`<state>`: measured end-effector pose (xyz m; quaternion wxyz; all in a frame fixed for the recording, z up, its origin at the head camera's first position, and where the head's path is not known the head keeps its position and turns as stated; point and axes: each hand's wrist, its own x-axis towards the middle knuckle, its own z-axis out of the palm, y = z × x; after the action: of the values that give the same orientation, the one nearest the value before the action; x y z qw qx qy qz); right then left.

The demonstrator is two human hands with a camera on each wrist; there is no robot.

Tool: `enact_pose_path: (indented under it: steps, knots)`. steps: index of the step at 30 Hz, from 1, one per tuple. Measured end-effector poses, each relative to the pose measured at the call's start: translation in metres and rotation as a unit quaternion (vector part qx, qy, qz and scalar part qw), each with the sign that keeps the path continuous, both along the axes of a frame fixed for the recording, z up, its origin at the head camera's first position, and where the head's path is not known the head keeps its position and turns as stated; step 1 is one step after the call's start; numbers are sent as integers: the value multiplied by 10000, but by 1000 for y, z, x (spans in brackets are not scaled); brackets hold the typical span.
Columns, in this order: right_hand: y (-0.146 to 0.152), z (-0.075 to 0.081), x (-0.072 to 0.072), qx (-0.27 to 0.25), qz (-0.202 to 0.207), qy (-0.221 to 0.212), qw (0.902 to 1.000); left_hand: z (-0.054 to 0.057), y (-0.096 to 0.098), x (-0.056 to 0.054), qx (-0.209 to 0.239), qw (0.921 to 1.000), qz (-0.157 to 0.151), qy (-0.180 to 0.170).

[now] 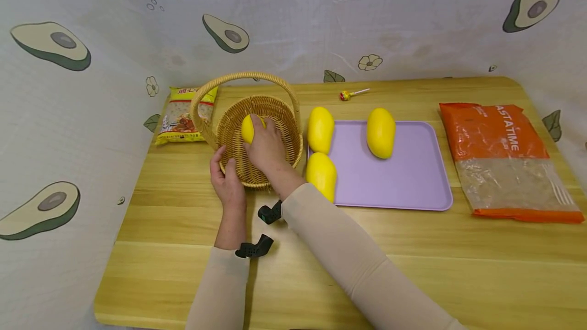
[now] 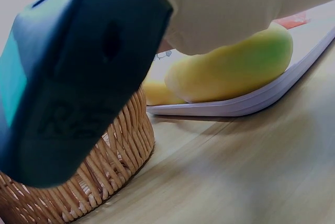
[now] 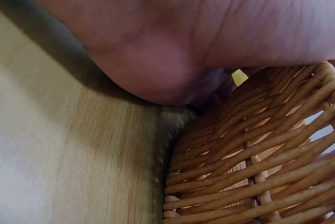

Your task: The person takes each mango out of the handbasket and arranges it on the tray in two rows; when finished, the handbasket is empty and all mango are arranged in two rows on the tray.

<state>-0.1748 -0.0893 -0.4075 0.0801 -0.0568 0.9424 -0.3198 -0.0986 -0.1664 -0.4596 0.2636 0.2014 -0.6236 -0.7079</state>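
Observation:
A yellow mango [image 1: 247, 129] is inside the wicker basket [image 1: 300, 154], toward its left side. My right hand [image 1: 268, 149] reaches in over the near rim and grips this mango from above, fingers and thumb round it. At the basket's near left side, my left hand [image 1: 228, 185] holds the rim between thumb and fingers. Two mangoes, a rear one [image 1: 321, 129] and a front one [image 1: 322, 174], lie along the left edge of the lilac tray [image 1: 394, 187]. A third mango [image 1: 381, 133] rests toward the tray's back. Wicker weave [image 3: 246, 156] fills much of the right wrist view.
Behind the basket's left side lies a yellow food packet [image 1: 185, 116]. A lollipop [image 1: 350, 94] is near the table's back edge. On the right is an orange and clear plastic bag [image 1: 509, 167]. The basket's tall handle [image 1: 247, 75] arches above it.

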Motion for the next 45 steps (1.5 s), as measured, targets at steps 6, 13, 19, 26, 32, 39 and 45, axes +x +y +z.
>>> enact_pose_path:
  steps: [6,13,19,26,32,39,45]
  knots:
    - [1,-2,0,-151,-55,129,9998,-1,1,0,-18,10000,-3,-3]
    - [6,5,3,-838,-323,300,9955,-3,2,0,-35,10000,41,-38]
    - [12,24,12,-1011,-292,337,9939,-3,1,-1,-196,9996,163,-93]
    - [28,49,30,-724,426,408,9956,-2,0,1,-156,9995,183,-202]
    - [45,65,52,-286,1153,527,9915,-2,-2,2,-145,9994,175,-246]
    - [83,72,72,-172,1817,266,9828,-3,0,3,-39,9996,93,-248]
    - [135,68,80,-1052,2041,-188,9731,-1,0,1,-78,9999,20,-128]
